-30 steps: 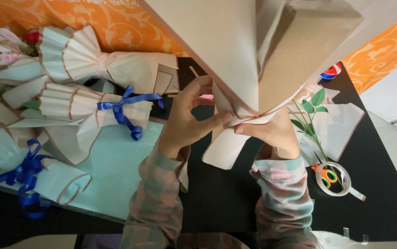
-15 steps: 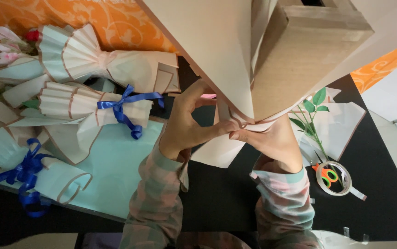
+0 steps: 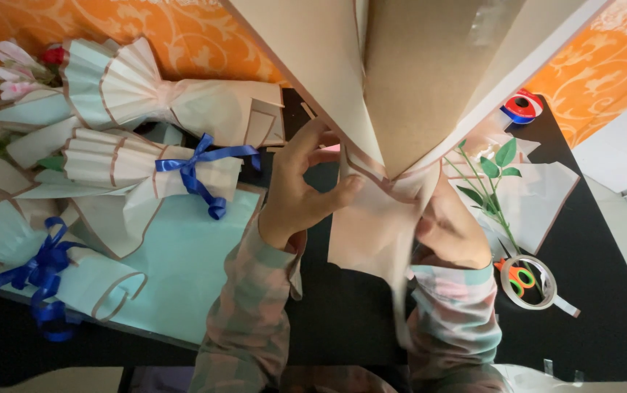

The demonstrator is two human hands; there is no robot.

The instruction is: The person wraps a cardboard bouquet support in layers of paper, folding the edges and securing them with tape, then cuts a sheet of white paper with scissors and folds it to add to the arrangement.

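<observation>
A black table point(image 3: 605, 240) fills the lower part of the head view, with an orange patterned wall point(image 3: 182, 44) behind it. The biggest thing in sight is a tall cone of beige wrapping paper point(image 3: 415, 80), held upright so that it rises toward the camera and cuts off the top middle of the view; it narrows to a gathered neck just above the table, and a loose tail of the same paper point(image 3: 372, 233) hangs below that neck. Left of it a sheet of pale blue paper point(image 3: 182, 269) lies flat on the table, and on and beside that sheet lie three finished bouquets: one with pleated paper and pink flowers point(image 3: 146, 94) at the back, one tied with a blue ribbon bow point(image 3: 197, 175) in the middle, and one with a second blue bow point(image 3: 40, 269) at the near left edge.

The left hand point(image 3: 302, 193) is curled narrow, thumb and fingertips pinched together on the neck of the cone from the left. The right hand point(image 3: 452, 225) presses against the same neck from the right; its fingers are hidden behind the paper, so I cannot tell how far it is closed.

To the right a green leafy stem point(image 3: 495, 182) lies on white paper, a roll of clear tape point(image 3: 528, 284) sits near the right wrist, and a red and blue tape dispenser point(image 3: 521, 108) stands further back
</observation>
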